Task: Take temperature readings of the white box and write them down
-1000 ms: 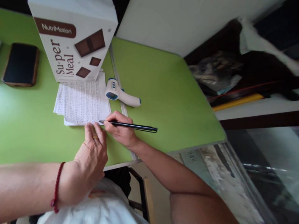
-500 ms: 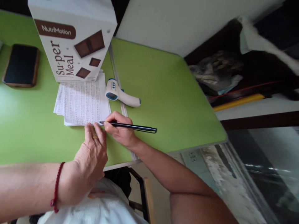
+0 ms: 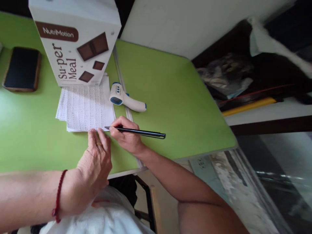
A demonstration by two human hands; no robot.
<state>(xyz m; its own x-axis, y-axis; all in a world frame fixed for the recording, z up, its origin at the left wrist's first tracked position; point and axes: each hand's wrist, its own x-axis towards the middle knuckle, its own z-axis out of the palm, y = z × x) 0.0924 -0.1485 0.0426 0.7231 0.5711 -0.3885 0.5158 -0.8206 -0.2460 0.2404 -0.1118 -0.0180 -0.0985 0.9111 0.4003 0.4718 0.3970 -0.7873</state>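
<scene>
My right hand point(image 3: 126, 135) pinches a black pen point(image 3: 143, 132), its tip on or just above the lower right part of a sheet of paper point(image 3: 84, 109). Rows of small handwritten marks cover much of that sheet, which lies on other sheets. My left hand point(image 3: 96, 159) lies with fingers stretched out, their tips on the paper's near edge. There is a ring on one finger and a red braided bracelet point(image 3: 58, 198) around the wrist. Just beyond my right hand a white and blue infrared thermometer point(image 3: 128, 99) lies beside the paper.
A tall white box point(image 3: 75, 45) with chocolate pictures stands on the papers' far end. A dark phone-like object point(image 3: 22, 69) with a brown rim lies at the left on the green table point(image 3: 170, 100). Cluttered shelving point(image 3: 226, 74) is at the right.
My right hand and the pen have shifted slightly to the right along the paper's near edge. My left hand stays nearly in place.
</scene>
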